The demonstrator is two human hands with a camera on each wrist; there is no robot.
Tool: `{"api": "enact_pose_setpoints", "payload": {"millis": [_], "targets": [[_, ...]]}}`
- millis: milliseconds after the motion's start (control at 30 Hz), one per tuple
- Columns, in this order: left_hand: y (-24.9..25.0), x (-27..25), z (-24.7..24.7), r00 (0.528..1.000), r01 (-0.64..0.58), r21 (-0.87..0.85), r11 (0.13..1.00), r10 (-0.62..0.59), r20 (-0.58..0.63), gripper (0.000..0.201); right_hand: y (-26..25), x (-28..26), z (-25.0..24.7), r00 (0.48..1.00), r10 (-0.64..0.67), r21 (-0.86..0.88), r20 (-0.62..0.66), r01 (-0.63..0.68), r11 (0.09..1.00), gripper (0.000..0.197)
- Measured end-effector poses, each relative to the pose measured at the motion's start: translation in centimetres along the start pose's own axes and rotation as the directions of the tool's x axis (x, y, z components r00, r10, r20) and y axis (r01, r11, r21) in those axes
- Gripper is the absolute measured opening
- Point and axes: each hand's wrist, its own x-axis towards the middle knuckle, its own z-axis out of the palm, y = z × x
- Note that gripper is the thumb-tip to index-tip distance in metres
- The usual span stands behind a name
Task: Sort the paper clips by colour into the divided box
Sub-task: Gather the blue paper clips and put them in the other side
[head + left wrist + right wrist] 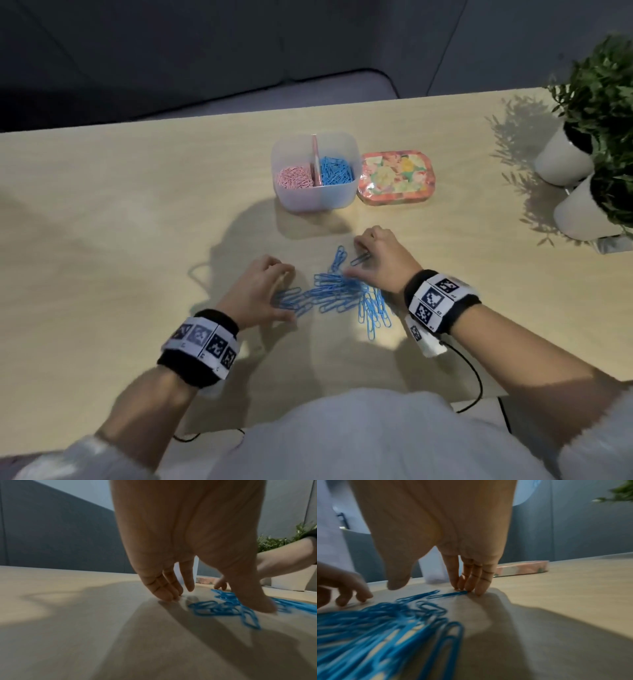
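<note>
A loose spread of blue paper clips (pixel 337 294) lay at the centre of the head view on the worktop (pixel 137 212), between both hands. The left hand (pixel 262 291) was spread with relaxed fingers on the left edge of the spread, nothing held. The right hand (pixel 378 258) was held with fingertips (pixel 477 588) pressed down beside a stray clip, nothing gripped. The divided box (pixel 315 205) stood above, pink clips in its left compartment, blue in its right. The clips would probably best be raked inward into one heap before being lifted, so that none were scattered.
</note>
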Motion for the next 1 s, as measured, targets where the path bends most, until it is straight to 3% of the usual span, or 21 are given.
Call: {"api": "enact_pose_setpoints", "payload": {"millis": [133,200,433,533,633,733,833,933,1000], "targets": [[0.5,-0.7,1.4,0.996,-0.021,0.0,1.0,0.021,-0.086,0.07,-3.0,-0.6,1.4,0.97,-0.186,-0.167,0.154,0.211,0.963,0.075],[0.9,-0.2,1.9,0.995,-0.036,0.002,0.999,0.036,-0.097,0.062,-3.8,-0.7,2.3,0.95,-0.25,-0.28,0.186,0.295,0.914,0.077],[2.4,1.6,1.5,0.996,0.017,0.084,0.996,-0.009,-0.094,0.024,-4.3,-0.9,3.6,0.945,-0.304,-0.397,0.116,0.325,0.859,0.024],[2.9,2.2,1.2,0.997,0.057,0.111,0.992,-0.051,-0.055,0.023,-4.0,-1.1,3.9,0.94,-0.332,-0.52,0.079,0.323,0.791,0.013],[3.2,2.7,1.1,0.993,0.113,0.131,0.985,-0.11,-0.033,0.023,-4.1,-0.6,3.8,0.914,-0.402,-0.529,0.056,0.369,0.764,0.024],[3.4,2.8,1.4,0.99,0.137,0.164,0.977,-0.133,-0.04,0.021,-4.8,-0.6,2.1,0.93,-0.366,-0.382,0.021,0.346,0.857,0.015],[3.4,2.5,2.0,0.989,0.144,0.182,0.973,-0.133,-0.069,0.019,-4.1,-0.2,-0.2,0.989,-0.141,-0.012,-0.047,0.14,0.99,0.017],[3.2,2.3,2.1,0.986,0.159,0.159,0.974,-0.148,-0.079,0.018,-4.0,0.8,-3.2,0.973,-0.064,0.247,-0.222,0.12,0.962,0.01],[3.1,2.2,2.2,0.985,0.16,0.134,0.978,-0.15,-0.085,0.018,-4.3,2.4,-5.5,0.963,0.009,0.387,-0.271,0.1,0.917,0.004]]}}
